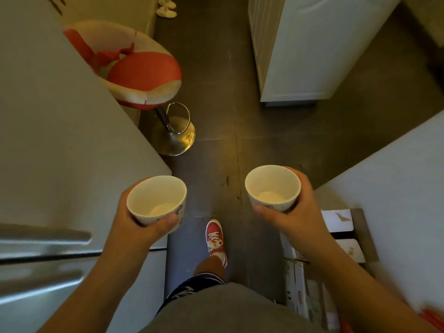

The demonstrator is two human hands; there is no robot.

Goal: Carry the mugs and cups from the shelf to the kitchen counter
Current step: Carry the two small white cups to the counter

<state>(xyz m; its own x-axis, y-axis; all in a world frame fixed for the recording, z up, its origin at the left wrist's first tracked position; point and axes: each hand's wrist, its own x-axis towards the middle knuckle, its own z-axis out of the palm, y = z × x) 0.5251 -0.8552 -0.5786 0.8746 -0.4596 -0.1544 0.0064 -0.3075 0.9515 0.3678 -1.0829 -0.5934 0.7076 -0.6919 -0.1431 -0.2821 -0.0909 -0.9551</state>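
Left hand [144, 219]: gripping a white cup [157, 200]
Right hand [295, 212]: gripping another white cup [272, 188]
Writing: none readable, prints blurred

Two white cups, both upright and empty, held apart above a dark floor: left cup [156, 200] with a small printed design on its outer wall, right cup [272, 187] slightly farther forward, similarly decorated

White cups [156, 200], red shoe [215, 237], red-and-cream stool [144, 75], dark floor [216, 92]
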